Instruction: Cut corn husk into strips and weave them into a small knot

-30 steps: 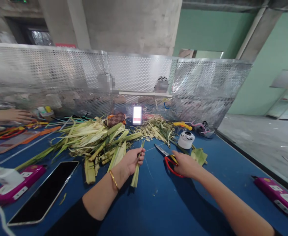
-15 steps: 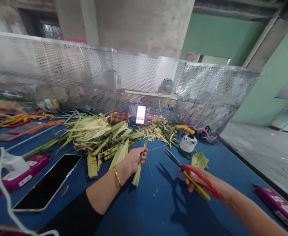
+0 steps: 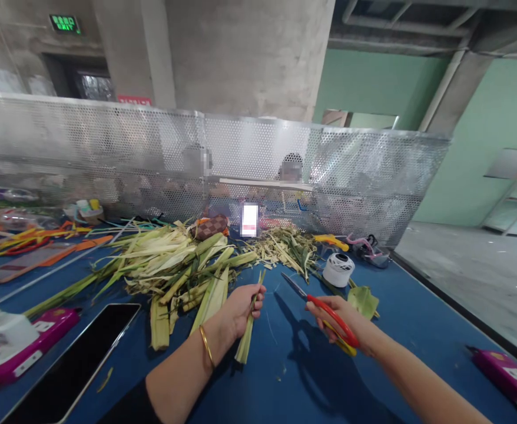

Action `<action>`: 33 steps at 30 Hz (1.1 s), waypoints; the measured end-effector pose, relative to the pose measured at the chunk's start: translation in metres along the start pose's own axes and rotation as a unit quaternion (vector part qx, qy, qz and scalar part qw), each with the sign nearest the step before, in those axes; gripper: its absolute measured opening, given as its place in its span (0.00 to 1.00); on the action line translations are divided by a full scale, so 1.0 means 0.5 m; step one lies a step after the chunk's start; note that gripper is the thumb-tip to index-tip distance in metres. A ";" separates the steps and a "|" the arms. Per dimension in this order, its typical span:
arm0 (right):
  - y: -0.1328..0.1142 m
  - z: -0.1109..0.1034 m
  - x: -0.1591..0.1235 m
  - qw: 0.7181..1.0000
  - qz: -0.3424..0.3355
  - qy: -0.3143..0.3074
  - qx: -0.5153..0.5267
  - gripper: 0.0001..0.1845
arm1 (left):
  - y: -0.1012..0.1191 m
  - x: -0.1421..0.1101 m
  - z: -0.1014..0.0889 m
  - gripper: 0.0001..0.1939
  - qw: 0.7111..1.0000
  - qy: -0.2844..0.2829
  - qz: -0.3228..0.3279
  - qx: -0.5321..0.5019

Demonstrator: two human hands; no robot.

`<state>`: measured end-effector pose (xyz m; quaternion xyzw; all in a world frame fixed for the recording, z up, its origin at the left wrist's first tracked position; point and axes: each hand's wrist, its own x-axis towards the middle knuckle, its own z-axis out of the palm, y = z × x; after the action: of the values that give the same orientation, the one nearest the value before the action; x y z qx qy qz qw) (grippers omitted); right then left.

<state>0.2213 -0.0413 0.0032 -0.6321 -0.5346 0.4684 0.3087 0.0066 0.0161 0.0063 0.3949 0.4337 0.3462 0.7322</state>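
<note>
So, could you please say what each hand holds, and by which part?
Left hand: leaf strips, near their far end. Right hand: scissors, by the handles.

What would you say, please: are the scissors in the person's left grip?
No, the scissors are in the right grip, while the left grip holds a thin bundle of pale leaf strips.

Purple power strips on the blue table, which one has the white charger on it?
The left strip, beside the black-screened phone: a white charger sits on top of it. The right strip, cut off by the picture's edge, shows no charger.
</note>
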 end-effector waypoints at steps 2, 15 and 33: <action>0.007 -0.003 0.003 0.994 -0.014 0.037 -0.099 0.21 | 0.011 -0.005 -0.005 0.10 1.000 0.000 0.002 -0.003; -0.077 0.033 0.009 0.931 -0.230 0.078 -0.272 0.11 | 0.057 -0.053 -0.001 0.07 0.989 -0.101 0.070 0.080; -0.053 0.073 0.025 0.962 -0.119 -0.023 0.244 0.20 | -0.001 -0.033 0.037 0.09 0.993 -0.035 0.089 0.076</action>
<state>0.1775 -0.0271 0.0101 -0.4588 -0.4822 0.5587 0.4948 0.0172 -0.0033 0.0178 0.4981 0.3957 0.3622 0.6813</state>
